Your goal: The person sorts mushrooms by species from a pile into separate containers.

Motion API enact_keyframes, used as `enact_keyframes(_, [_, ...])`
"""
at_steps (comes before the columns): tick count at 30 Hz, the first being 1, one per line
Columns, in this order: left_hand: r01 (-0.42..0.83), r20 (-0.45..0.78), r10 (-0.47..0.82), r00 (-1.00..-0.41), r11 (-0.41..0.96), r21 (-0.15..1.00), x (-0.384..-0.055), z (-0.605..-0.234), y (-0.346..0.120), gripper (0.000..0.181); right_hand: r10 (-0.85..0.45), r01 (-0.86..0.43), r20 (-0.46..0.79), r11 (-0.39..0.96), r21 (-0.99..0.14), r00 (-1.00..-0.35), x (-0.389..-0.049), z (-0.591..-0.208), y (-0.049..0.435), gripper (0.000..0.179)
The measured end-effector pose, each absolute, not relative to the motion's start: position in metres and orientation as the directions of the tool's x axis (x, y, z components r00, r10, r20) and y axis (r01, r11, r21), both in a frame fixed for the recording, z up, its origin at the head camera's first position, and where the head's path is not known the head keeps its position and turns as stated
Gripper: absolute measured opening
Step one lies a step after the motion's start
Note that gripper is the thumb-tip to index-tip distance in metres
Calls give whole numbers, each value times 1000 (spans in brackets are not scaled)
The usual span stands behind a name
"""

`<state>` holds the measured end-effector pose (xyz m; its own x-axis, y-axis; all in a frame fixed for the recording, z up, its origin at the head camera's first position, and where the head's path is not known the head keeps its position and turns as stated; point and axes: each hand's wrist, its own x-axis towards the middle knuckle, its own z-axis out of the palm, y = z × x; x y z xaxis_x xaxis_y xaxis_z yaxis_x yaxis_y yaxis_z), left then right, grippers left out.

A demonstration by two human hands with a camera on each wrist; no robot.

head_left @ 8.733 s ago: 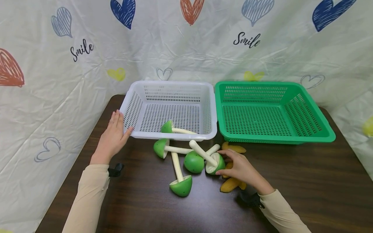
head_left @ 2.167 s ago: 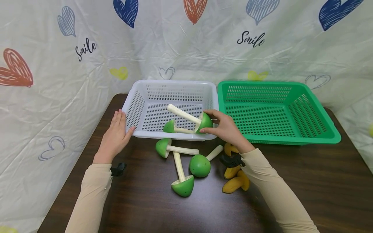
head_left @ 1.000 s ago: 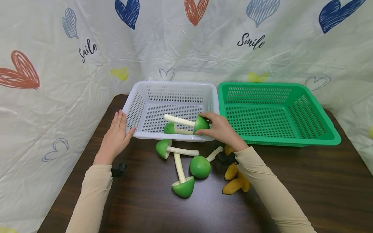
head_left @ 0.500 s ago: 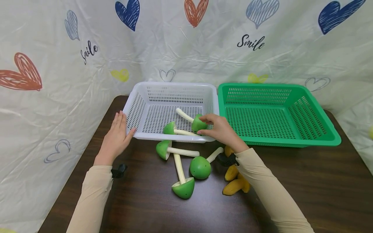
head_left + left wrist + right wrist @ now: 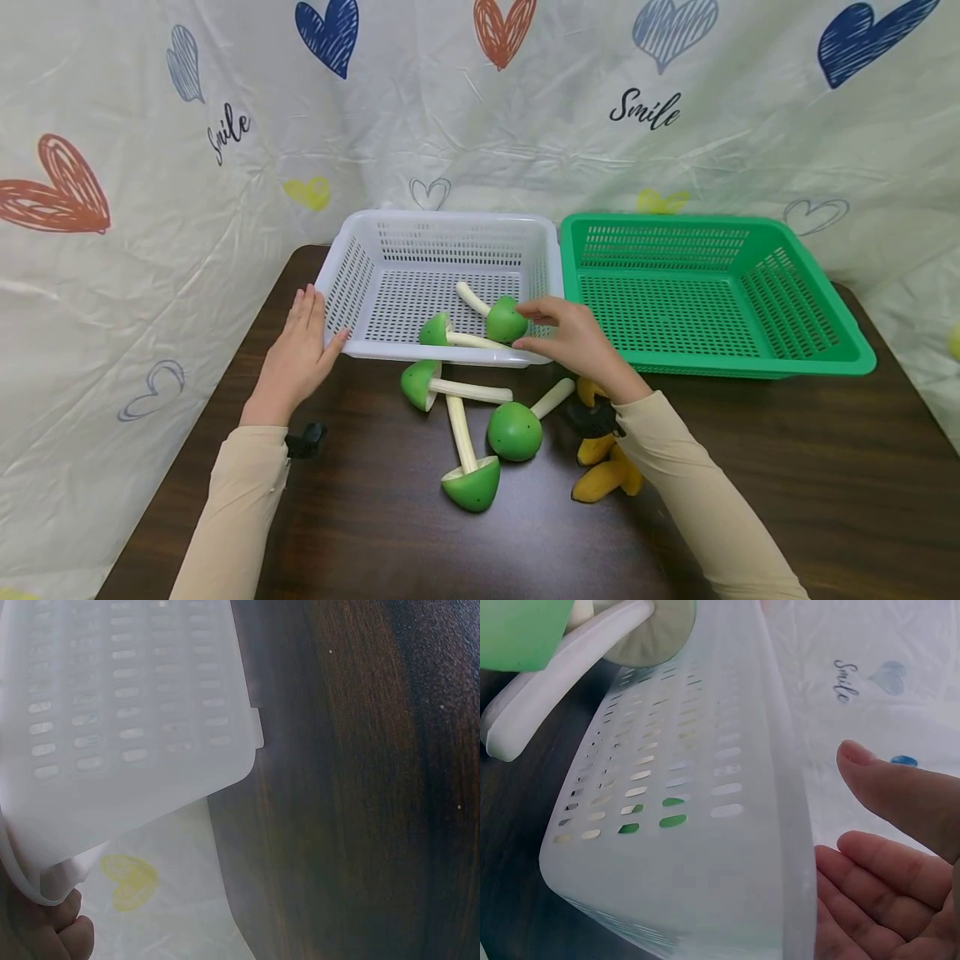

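"How far along is it?"

"Partway, I'd judge: two mushrooms [image 5: 467, 340] lie in the white basket [image 5: 390, 350], three more mushrooms [image 5: 515, 432] on the bench [image 5: 360, 517], bananas [image 5: 597, 483] beside them."

"And the hands?"

"Left hand [image 5: 295, 360]: straight fingers against the basket's side. Right hand [image 5: 573, 337]: fingers parted by one basketed mushroom's cap, gripping nothing; whether they touch it, I can't quite tell."

Dark brown table [image 5: 375, 533], white basket [image 5: 390, 350], green basket [image 5: 712, 362], three green-capped mushrooms [image 5: 515, 432], yellow bananas [image 5: 598, 482]
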<state>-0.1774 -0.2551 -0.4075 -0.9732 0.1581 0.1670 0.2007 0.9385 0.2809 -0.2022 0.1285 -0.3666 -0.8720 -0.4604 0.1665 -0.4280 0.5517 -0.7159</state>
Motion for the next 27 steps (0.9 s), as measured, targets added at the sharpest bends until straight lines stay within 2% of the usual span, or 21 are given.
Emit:
enact_keyframes(12, [203,168,160,-973,937,284,-178,-410,-256,75,-483,-501,239,537,-679,-842,-188,-363,138,46])
enact_keyframes(27, [199,163,157,-974,938,283,-178,-408,-255,75,-511,-550,259,574,-607,-820,-157,-362,153,47])
